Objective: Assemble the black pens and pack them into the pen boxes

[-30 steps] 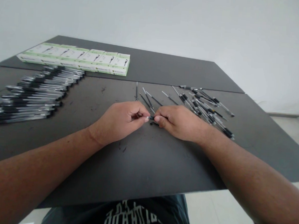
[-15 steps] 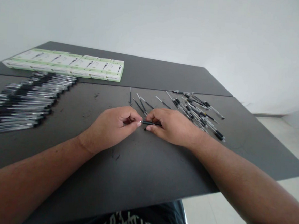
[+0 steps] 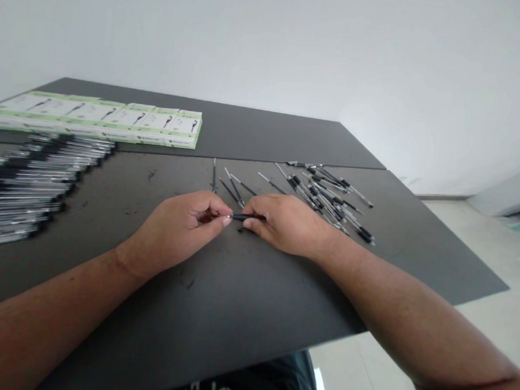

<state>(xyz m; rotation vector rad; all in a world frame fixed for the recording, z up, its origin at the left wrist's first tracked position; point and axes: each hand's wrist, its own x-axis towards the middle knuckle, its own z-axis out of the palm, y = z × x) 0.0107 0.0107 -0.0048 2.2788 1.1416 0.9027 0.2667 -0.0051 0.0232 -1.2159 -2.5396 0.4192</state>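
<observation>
Between my two hands, low over the dark table (image 3: 235, 300), is a black-gripped pen (image 3: 242, 217). My left hand (image 3: 187, 219) pinches its pointed end between thumb and forefinger. The dark barrel is held in the closed fingers of my right hand (image 3: 285, 223), which hide its far end. Several thin ink refills (image 3: 230, 190) lie on the table just beyond my fingers. To the right of my right hand is a loose heap of clear pens with black grips (image 3: 326, 199). A small dark piece (image 3: 241, 230) rests under my right fingertips.
At the far left stands a row of white and green boxes (image 3: 149, 125) with pen pictures. In front of it lies a wide stack of pens (image 3: 29, 185). Small dark marks dot the table. A pale wall (image 3: 252, 46) rises behind the table.
The whole view has shifted, so the table and things on it appear a little further left and lower. Both hands keep their hold on the pen, with little visible change between them.
</observation>
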